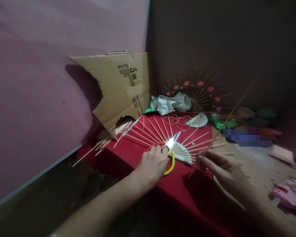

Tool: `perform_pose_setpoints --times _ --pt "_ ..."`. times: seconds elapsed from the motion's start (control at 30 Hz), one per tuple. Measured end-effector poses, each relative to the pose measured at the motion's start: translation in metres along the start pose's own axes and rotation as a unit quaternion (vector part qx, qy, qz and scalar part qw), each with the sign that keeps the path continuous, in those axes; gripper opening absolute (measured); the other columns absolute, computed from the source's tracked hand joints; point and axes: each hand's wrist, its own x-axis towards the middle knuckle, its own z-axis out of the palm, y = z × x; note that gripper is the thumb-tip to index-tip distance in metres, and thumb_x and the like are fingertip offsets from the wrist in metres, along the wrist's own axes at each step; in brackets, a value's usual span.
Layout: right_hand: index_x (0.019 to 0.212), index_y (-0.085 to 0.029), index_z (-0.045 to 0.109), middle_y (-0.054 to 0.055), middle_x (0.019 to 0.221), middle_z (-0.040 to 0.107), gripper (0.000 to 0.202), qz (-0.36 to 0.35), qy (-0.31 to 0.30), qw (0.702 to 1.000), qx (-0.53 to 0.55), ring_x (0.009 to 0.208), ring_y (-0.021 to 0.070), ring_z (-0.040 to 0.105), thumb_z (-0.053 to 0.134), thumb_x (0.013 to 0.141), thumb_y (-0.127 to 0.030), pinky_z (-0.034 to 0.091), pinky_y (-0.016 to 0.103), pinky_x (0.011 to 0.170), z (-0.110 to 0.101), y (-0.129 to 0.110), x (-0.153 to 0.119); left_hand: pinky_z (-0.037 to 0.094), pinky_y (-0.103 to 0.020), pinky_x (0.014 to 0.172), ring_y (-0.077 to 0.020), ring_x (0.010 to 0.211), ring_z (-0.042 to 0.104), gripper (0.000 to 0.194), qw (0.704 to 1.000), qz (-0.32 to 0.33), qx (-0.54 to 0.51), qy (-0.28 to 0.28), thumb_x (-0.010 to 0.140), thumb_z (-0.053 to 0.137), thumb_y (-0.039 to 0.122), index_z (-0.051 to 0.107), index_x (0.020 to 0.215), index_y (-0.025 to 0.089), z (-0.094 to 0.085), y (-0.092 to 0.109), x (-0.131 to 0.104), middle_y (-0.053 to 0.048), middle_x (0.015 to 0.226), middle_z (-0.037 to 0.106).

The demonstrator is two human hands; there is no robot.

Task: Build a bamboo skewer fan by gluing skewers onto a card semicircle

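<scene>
My left hand (155,163) is closed on a pair of scissors (173,141) with one red and one yellow handle, its blades pointing away and slightly apart. The scissors are over a half-round cardboard piece (179,152) with a pale rim, from which several thin wooden sticks (160,129) fan out across the red cloth (128,154). On the right, my right hand (228,172) pinches one long thin stick (237,104), tilted up to the right. Its fingertips are close to the right end of the cardboard piece; whether they touch it, I cannot tell.
A cut cardboard sheet (120,89) leans at the back left, with loose sticks (106,140) beside it. Behind are a crumpled grey cloth (171,103), a second half-round piece (197,120) and a flower-decorated stick fan (204,93). A pink tool (289,194) is at right.
</scene>
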Motion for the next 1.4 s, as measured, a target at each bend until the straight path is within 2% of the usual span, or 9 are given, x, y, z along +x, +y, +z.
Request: perform_pose_setpoints --times 0.17,0.3,0.5,0.67,0.8,0.93,1.07,1.23,1.4 --pt "0.082 -0.027 0.067 0.000 0.071 0.067 0.017 -0.001 0.019 1.000 -0.009 0.065 0.0186 0.062 0.058 0.083 -0.042 0.049 0.028 0.059 0.004 0.001 -0.004 0.051 -0.034 0.070 -0.0245 0.094 0.060 0.030 0.998 -0.005 -0.020 0.064 0.096 0.034 0.038 0.057 0.100 0.019 -0.008 -0.022 -0.001 -0.012 0.101 0.063" --pt "0.083 -0.023 0.069 0.001 0.072 0.069 0.019 -0.027 0.030 0.999 -0.018 0.065 0.0168 0.064 0.060 0.083 -0.040 0.049 0.024 0.060 0.003 0.002 -0.006 0.049 -0.034 0.073 -0.0230 0.089 0.063 0.023 0.988 -0.102 0.013 0.111 0.094 0.038 0.028 0.059 0.094 0.018 -0.025 -0.062 0.005 -0.007 0.097 0.066" --pt "0.083 -0.023 0.068 -0.001 0.071 0.069 0.015 -0.069 0.039 0.997 -0.021 0.062 0.0133 0.064 0.062 0.084 -0.037 0.050 0.020 0.060 0.002 0.005 -0.009 0.048 -0.038 0.069 -0.0310 0.093 0.066 0.028 0.958 -0.269 0.056 0.081 0.092 0.036 0.030 0.060 0.100 0.021 -0.024 -0.119 -0.010 -0.009 0.107 0.068" --pt "0.083 -0.024 0.069 -0.001 0.072 0.069 0.013 -0.074 0.054 0.996 -0.015 0.062 0.0124 0.064 0.063 0.083 -0.036 0.050 0.019 0.060 0.005 0.002 -0.006 0.050 -0.039 0.073 -0.0315 0.096 0.066 0.030 0.961 -0.268 0.052 0.053 0.091 0.035 0.031 0.062 0.099 0.020 -0.013 -0.128 -0.022 -0.010 0.108 0.068" --pt "0.081 -0.024 0.068 -0.002 0.069 0.068 0.012 -0.075 0.062 0.995 -0.003 0.062 0.0124 0.064 0.062 0.084 -0.034 0.050 0.019 0.059 0.007 0.004 -0.008 0.050 -0.038 0.081 -0.0291 0.103 0.064 0.034 0.971 -0.210 0.056 0.095 0.091 0.035 0.031 0.065 0.104 0.021 -0.026 -0.127 0.016 -0.009 0.112 0.068" --pt "0.084 -0.024 0.069 -0.001 0.073 0.070 0.010 -0.080 0.069 0.994 -0.005 0.064 0.0124 0.065 0.063 0.084 -0.032 0.050 0.019 0.060 0.009 0.003 -0.009 0.051 -0.037 0.080 -0.0306 0.102 0.065 0.033 0.974 -0.208 0.061 0.067 0.087 0.042 0.027 0.069 0.104 0.019 -0.036 -0.138 0.083 -0.014 0.107 0.070" --pt "0.083 -0.023 0.069 -0.002 0.070 0.069 0.009 -0.107 0.067 0.992 -0.011 0.062 0.0108 0.064 0.061 0.085 -0.027 0.050 0.017 0.060 0.011 0.000 -0.009 0.052 -0.039 0.080 -0.0331 0.105 0.063 0.028 0.973 -0.220 0.067 0.032 0.087 0.049 0.023 0.069 0.103 0.011 -0.031 -0.149 0.132 -0.020 0.108 0.067" --pt "0.086 -0.021 0.067 -0.001 0.073 0.069 0.009 -0.123 0.064 0.990 -0.018 0.064 0.0099 0.064 0.059 0.085 -0.023 0.049 0.016 0.060 0.010 0.000 -0.008 0.052 -0.042 0.085 -0.0222 0.103 0.060 0.035 0.971 -0.226 0.070 -0.009 0.090 0.057 0.034 0.056 0.119 0.014 -0.028 -0.149 0.160 -0.011 0.118 0.059" --pt "0.082 -0.019 0.065 -0.002 0.070 0.067 0.009 -0.141 0.053 0.988 -0.028 0.063 0.0085 0.062 0.057 0.086 -0.019 0.047 0.016 0.059 0.009 -0.005 -0.006 0.052 -0.042 0.085 -0.0214 0.102 0.060 0.036 0.971 -0.228 0.074 -0.023 0.090 0.057 0.035 0.055 0.120 0.015 -0.033 -0.142 0.175 -0.009 0.119 0.058"
